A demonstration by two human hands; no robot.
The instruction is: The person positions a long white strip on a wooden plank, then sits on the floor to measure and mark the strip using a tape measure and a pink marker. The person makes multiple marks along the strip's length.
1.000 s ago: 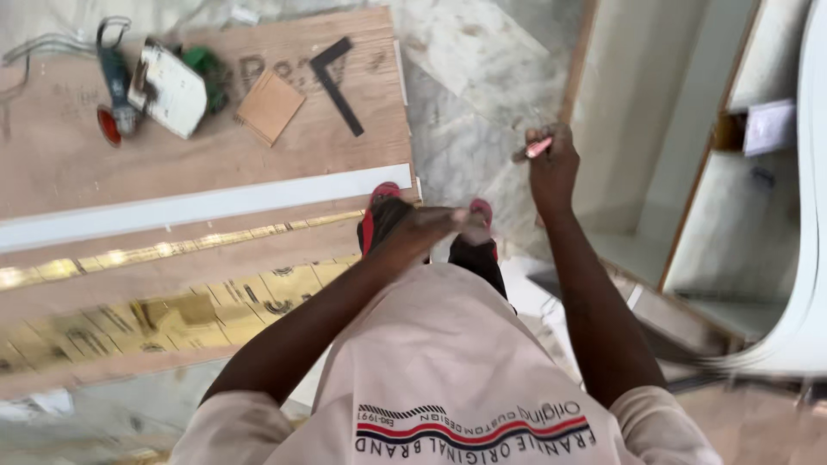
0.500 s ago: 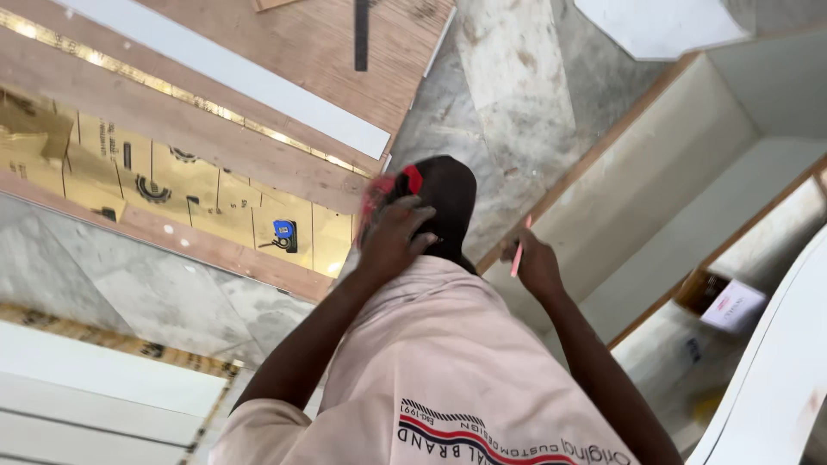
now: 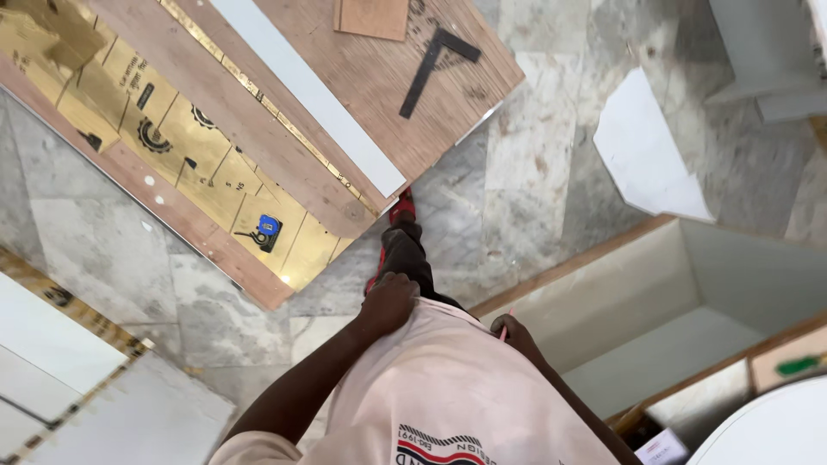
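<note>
My left hand (image 3: pixel 388 303) is curled against the front hem of my pale pink shirt (image 3: pixel 448 387), fingers closed; anything inside it is hidden. My right hand (image 3: pixel 517 331) rests at my right hip, pinching a thin red pencil (image 3: pixel 505 327) that points upward. Below both hands a dark trouser leg and a red-edged shoe (image 3: pixel 401 207) stand on the marble floor (image 3: pixel 517 189), right by the corner of a plywood workbench (image 3: pixel 379 120). A black try square (image 3: pixel 429 67) and a long white strip (image 3: pixel 310 95) lie on the bench.
A small plywood offcut (image 3: pixel 372 17) lies at the bench's far edge. A blue tape measure (image 3: pixel 267 231) sits on the gold patterned sheet (image 3: pixel 172 146) lower down. An open cabinet carcass (image 3: pixel 637 301) lies to the right, a white offcut (image 3: pixel 642 155) beyond it, and white panels (image 3: pixel 52 344) at the lower left.
The view has swung left and the bench now fills the upper left. My right hand came down from chest height to my hip with the pencil. My left hand stayed at the shirt front.
</note>
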